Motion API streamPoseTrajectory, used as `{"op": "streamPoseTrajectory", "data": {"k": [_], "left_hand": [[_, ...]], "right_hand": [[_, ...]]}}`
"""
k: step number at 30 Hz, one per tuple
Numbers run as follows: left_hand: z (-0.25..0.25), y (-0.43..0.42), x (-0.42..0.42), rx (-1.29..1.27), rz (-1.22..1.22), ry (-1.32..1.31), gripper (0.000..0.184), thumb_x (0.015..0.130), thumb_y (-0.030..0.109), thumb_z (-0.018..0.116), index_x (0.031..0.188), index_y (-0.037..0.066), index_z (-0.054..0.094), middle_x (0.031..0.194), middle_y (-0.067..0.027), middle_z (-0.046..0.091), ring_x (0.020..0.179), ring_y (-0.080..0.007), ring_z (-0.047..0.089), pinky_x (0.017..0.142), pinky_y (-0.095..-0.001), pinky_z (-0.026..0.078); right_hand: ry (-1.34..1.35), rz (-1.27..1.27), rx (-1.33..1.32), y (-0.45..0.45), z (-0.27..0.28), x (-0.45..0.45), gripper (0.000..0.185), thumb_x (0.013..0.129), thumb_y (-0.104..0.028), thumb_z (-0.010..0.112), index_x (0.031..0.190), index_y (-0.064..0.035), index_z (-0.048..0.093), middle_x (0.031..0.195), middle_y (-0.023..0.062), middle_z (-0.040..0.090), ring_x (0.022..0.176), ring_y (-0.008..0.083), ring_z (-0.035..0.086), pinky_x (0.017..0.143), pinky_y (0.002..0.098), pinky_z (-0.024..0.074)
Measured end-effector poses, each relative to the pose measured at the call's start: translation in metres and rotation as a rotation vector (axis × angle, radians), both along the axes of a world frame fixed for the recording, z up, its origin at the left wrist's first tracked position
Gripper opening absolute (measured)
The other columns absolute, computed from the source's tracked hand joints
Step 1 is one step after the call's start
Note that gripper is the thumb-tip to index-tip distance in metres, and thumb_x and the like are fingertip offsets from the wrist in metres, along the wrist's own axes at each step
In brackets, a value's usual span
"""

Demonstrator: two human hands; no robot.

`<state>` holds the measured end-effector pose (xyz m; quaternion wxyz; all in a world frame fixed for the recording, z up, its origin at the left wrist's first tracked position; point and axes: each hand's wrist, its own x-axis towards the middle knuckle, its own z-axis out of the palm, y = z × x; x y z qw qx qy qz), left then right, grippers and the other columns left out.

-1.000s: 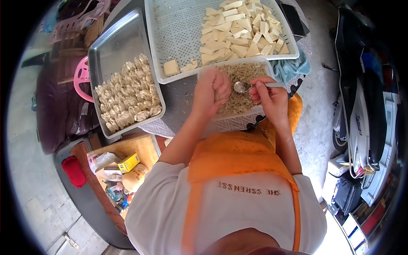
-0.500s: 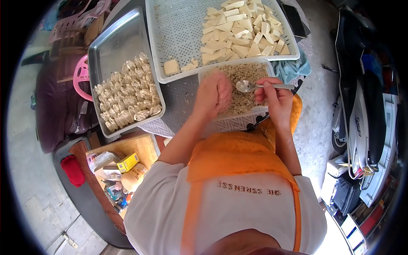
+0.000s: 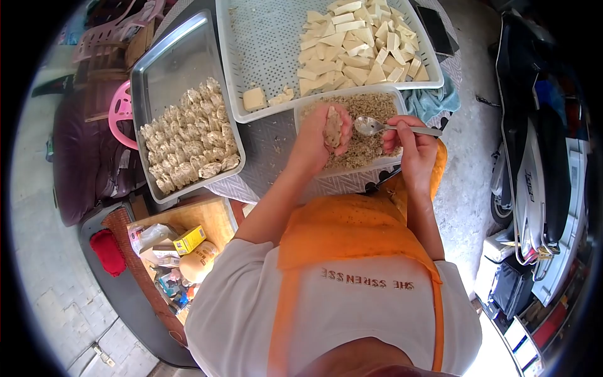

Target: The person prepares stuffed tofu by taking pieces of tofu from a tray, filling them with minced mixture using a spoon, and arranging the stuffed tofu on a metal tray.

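Note:
My left hand [image 3: 313, 139] is half closed around a stuffed tofu piece [image 3: 333, 128], brownish with filling on it, above the near left part of a white container [image 3: 300, 113]. That container is filled with a crumbly brown filling [image 3: 370, 103]. In my right hand [image 3: 414, 147] a metal spoon [image 3: 368, 125] is pinched by its handle, bowl pointing left toward the tofu piece. A perforated white basket [image 3: 260, 38] behind holds many pale tofu wedges [image 3: 358, 47]. On the left, rows of stuffed pieces [image 3: 188, 135] fill the near part of a metal tray [image 3: 169, 63].
A dark phone [image 3: 436, 30] and a blue-green cloth [image 3: 433, 100] lie right of the basket. Left of the tray is a pink plastic handle [image 3: 119, 114]. A wooden stand with boxes [image 3: 190, 240] is below it; a motorbike [image 3: 534, 176] stands at right.
My left hand has turned open upward, and the stuffed tofu piece in it now shows. My right hand with the spoon has shifted slightly right and down.

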<state>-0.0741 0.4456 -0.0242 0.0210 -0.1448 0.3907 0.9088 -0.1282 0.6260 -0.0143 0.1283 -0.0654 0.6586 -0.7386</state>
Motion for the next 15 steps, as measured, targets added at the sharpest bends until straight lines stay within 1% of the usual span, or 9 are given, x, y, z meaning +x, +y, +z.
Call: {"op": "streamPoseTrajectory", "data": {"k": [2, 5, 8, 11, 15], "left_hand": [[0.001, -0.006, 0.001, 0.101, -0.040, -0.013, 0.025, 0.100, 0.025, 0.041, 0.091, 0.004, 0.053, 0.066, 0.0002, 0.044, 0.052, -0.0090, 0.037, 0.042, -0.0214, 0.026], [0.006, 0.000, 0.003, -0.193, -0.048, -0.048, 0.028, 0.100, 0.026, 0.040, 0.085, 0.006, 0.052, 0.065, 0.0010, 0.044, 0.050, -0.0073, 0.036, 0.039, -0.0204, 0.024], [0.017, 0.005, 0.001, -0.236, -0.010, -0.038, 0.033, 0.100, 0.027, 0.040, 0.077, 0.007, 0.050, 0.062, 0.0020, 0.042, 0.047, -0.0062, 0.032, 0.039, -0.0204, 0.024], [-0.002, -0.001, 0.004, -0.322, -0.072, 0.023, 0.038, 0.101, 0.033, 0.042, 0.074, 0.006, 0.048, 0.055, -0.0007, 0.040, 0.043, -0.0084, 0.035, 0.038, -0.0219, 0.027], [0.000, -0.001, 0.007, -0.150, -0.066, -0.014, 0.039, 0.101, 0.032, 0.041, 0.072, 0.006, 0.048, 0.050, -0.0007, 0.038, 0.039, -0.0090, 0.034, 0.035, -0.0232, 0.027]], "right_hand": [[0.001, -0.004, -0.006, 0.000, 0.000, 0.001, 0.016, 0.096, -0.009, 0.051, 0.097, 0.0005, 0.063, 0.072, 0.0049, 0.064, 0.058, 0.0084, 0.057, 0.054, 0.0213, 0.0481], [-0.003, -0.012, -0.009, 0.000, 0.001, 0.002, 0.016, 0.096, -0.009, 0.050, 0.097, 0.0008, 0.063, 0.071, 0.0050, 0.064, 0.057, 0.0085, 0.057, 0.054, 0.0214, 0.0477], [0.000, -0.024, -0.015, 0.001, 0.001, 0.003, 0.016, 0.096, -0.009, 0.050, 0.097, 0.0012, 0.063, 0.071, 0.0052, 0.063, 0.057, 0.0087, 0.057, 0.054, 0.0216, 0.0475], [0.019, -0.036, -0.030, 0.002, 0.002, 0.004, 0.016, 0.096, -0.008, 0.050, 0.097, 0.0015, 0.063, 0.072, 0.0056, 0.064, 0.057, 0.0090, 0.057, 0.054, 0.0217, 0.0475], [0.058, -0.056, -0.039, 0.003, 0.005, 0.005, 0.016, 0.096, -0.008, 0.050, 0.098, 0.0017, 0.062, 0.072, 0.0061, 0.064, 0.057, 0.0094, 0.057, 0.055, 0.0219, 0.0475]]}}
